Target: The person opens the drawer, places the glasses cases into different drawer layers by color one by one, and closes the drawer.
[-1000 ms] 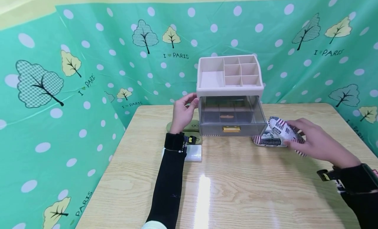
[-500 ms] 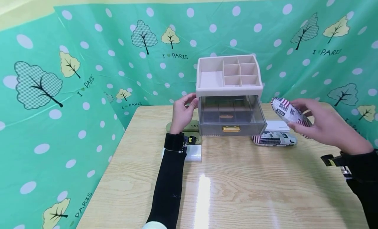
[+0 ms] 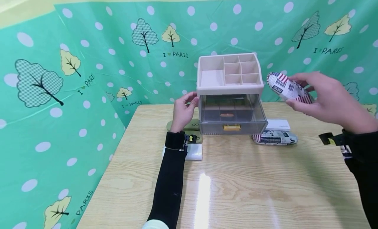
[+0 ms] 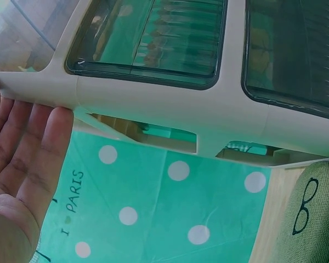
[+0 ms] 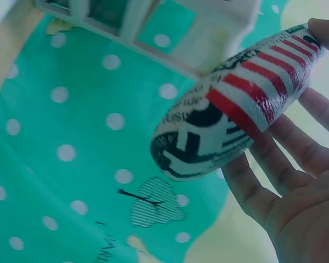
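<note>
A newspaper-print glasses case (image 3: 287, 87) with red stripes hangs tilted above the table, between my right hand's (image 3: 327, 97) thumb and fingers. The right wrist view shows the printed case (image 5: 236, 109) close up, thumb at one end. My left hand (image 3: 183, 112) grips the left side of a white desk organizer (image 3: 230, 91); in the left wrist view, the fingers (image 4: 30, 148) reach behind its edge. A see-through grey drawer (image 3: 233, 128) with a gold handle is pulled out. A second printed glasses case (image 3: 274, 137) lies right of the organizer.
Behind that second case lies a flat white box (image 3: 278, 124). Green glasses cases (image 3: 193, 124) and a white glossy item (image 3: 194, 152) lie beside my left wrist. The organizer's top tray has several compartments. Patterned green cloth (image 3: 159, 74) hangs behind the wooden table (image 3: 251, 186).
My right hand has lifted the upper printed glasses case off the one beneath and raised it level with the organizer's top tray. The left hand and organizer have stayed put.
</note>
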`<state>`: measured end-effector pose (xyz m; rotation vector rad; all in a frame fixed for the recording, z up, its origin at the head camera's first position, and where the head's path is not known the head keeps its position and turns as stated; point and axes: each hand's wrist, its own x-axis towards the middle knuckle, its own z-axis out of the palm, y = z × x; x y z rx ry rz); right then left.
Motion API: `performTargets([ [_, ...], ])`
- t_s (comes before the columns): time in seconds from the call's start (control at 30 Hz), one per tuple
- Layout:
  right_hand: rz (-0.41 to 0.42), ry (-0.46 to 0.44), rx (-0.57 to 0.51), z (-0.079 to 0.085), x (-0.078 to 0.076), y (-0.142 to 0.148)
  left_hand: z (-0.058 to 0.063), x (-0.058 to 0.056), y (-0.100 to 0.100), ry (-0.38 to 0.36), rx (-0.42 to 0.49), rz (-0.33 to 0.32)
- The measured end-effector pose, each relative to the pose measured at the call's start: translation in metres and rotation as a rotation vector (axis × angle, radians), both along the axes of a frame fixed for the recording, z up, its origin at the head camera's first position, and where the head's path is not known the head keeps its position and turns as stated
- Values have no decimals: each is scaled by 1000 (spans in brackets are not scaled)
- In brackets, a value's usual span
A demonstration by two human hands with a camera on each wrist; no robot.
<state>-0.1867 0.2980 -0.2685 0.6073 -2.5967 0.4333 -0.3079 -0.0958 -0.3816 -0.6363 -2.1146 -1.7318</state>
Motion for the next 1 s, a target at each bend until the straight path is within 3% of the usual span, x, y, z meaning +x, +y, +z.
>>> performTargets([
  [0.5,102,-18,115,44,-13,-55,3,1,0,-6,-14,12],
  [0.7,212,9,124,46,-16,-78,2,0,0,-15,-18,13],
  [1.0,403,120,152,42,-20,-103,-1,-1,0,3,3,0],
])
